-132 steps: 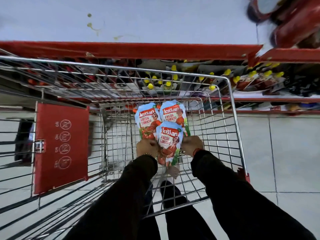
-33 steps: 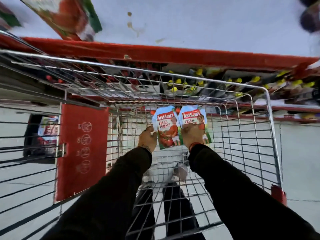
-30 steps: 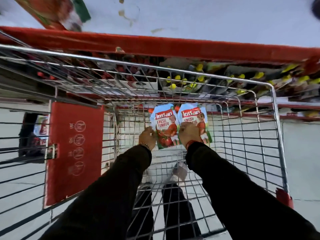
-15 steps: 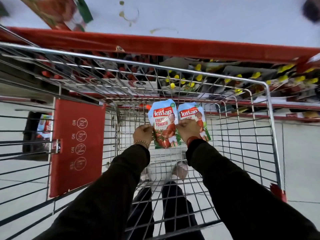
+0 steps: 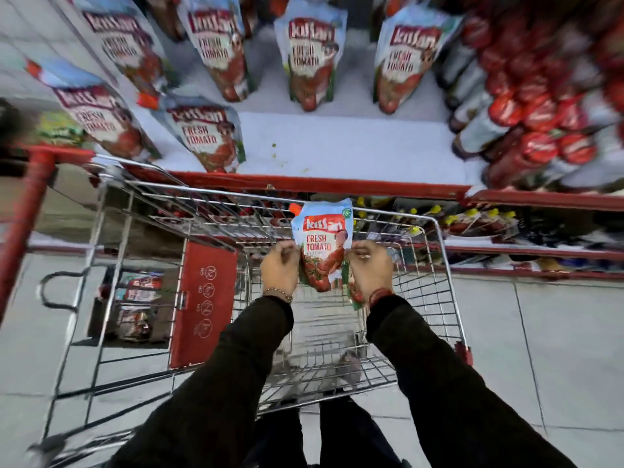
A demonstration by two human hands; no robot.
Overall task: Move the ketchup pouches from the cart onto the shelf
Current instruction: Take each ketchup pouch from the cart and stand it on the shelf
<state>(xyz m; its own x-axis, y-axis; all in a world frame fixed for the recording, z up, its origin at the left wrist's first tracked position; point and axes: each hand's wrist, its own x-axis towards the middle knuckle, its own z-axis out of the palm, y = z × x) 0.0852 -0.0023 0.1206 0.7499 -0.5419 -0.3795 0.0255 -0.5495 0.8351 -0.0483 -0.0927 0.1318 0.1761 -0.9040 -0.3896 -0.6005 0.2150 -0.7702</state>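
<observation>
Holding the blue-and-red ketchup pouch upright between left hand and right hand, both clamped on its edges; the white red-lipped shelf lies ahead and above.

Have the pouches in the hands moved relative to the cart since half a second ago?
Yes. The front pouch now rises up past the cart's far rim, toward the shelf; earlier both sat below that rim.

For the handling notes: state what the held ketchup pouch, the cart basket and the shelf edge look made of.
Ketchup pouch: probably flexible printed plastic film, slightly glossy; it creases between both hands and has a small red spout cap.
Cart basket: shiny plated metal wire, welded in a grid.
Shelf edge: red painted strip, likely metal, though the blur leaves that open.
</observation>
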